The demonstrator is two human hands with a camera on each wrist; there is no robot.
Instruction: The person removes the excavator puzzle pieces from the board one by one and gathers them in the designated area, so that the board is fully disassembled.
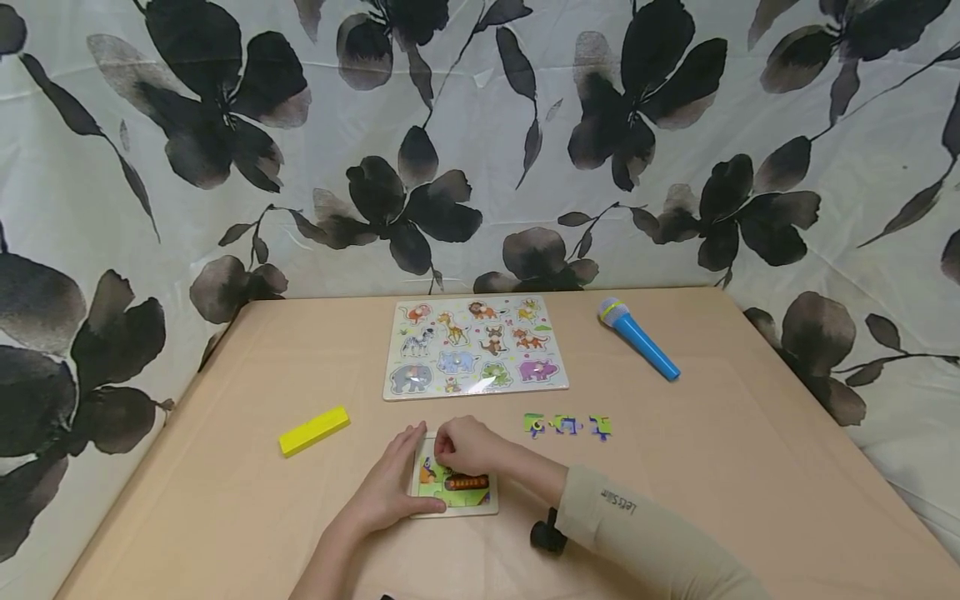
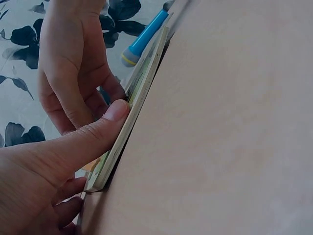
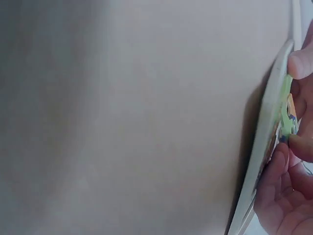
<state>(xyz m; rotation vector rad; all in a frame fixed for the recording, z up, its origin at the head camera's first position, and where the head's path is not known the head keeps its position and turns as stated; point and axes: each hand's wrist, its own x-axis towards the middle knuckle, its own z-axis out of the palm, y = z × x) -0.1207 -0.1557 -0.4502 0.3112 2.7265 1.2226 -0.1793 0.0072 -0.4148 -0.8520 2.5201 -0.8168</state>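
The small puzzle board lies flat on the desk, close to the person. Across its 12 o'clock side reaches the right grip, its forearm coming in from 4 o'clock. Finger and thumb pinch a green piece with a dark blue patch at the board's surface; whether it sits fully in its place cannot be told, since the fingers cover that part.

The left grip is not clenched: its fingers stretch along the board's 9 o'clock edge and its thumb lies over the border at 7 o'clock. That seems a sound brace, as it should stop the board sliding while leaving the 12 o'clock side free. Steady pressure, with the thumb clear of any unfilled spot, is likely best.

For the pinched piece, the step looks like careful fitting. It would pay to turn it until its colours and edges agree with the neighbours, lower it level, and press with a flat fingertip; forcing a tilted piece could lift those beside it. A light hold near the rim would also let the eye see the outline underneath.

Three loose pieces lie at 2 o'clock from the board, well apart from the working fingers, so the forearm should pass below them without nudging.
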